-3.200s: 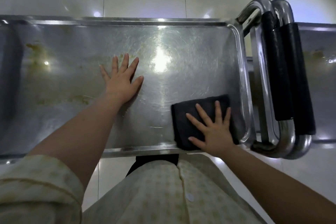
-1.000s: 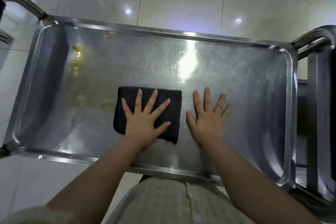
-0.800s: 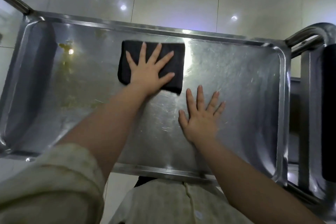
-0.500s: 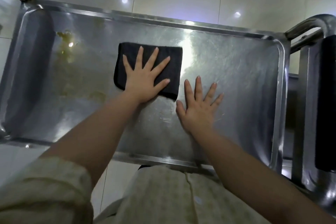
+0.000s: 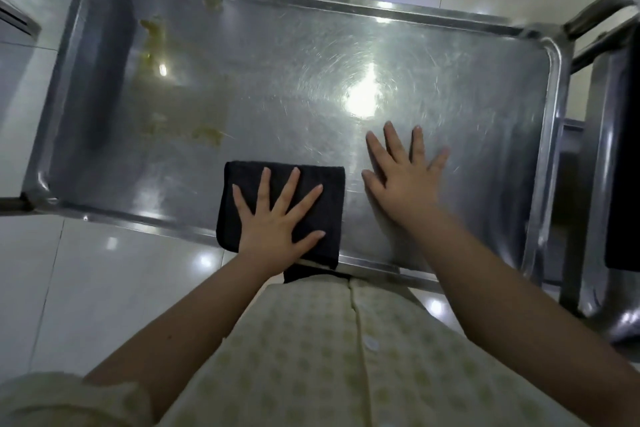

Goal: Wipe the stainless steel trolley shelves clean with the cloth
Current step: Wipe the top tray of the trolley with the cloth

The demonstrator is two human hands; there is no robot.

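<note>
Folded black cloth (image 5: 333, 210) lies flat at the near edge of the stainless steel trolley shelf (image 5: 277, 87), a bit left of centre, and its near edge overlaps the front rim.

Left hand (image 5: 273, 229) is palm down on the cloth, fingers straight and splayed, pressing it to the steel. Right hand (image 5: 403, 184) is palm down on bare steel just right of the cloth, fingers also spread. There is a small gap between thumb and cloth, no contact.

Shelf surface: brushed steel with swirl scratches and a raised rim all round with rounded corners. Yellowish stains (image 5: 207, 133) sit on the left half, from beyond the cloth up toward the far-left corner. The right half looks free of them. A bright light glare (image 5: 363, 100) reflects near centre, just beyond the right hand.

Tubular steel handle (image 5: 602, 7) rises at the far-right corner. Further right is more steel framework with a black grip (image 5: 623, 184), partly cut off by the frame edge.

Glossy pale tile floor (image 5: 86, 288) surrounds the trolley and shows ceiling-light reflections. The person's pale patterned shirt (image 5: 329, 357) with buttons fills the bottom of the head view.
</note>
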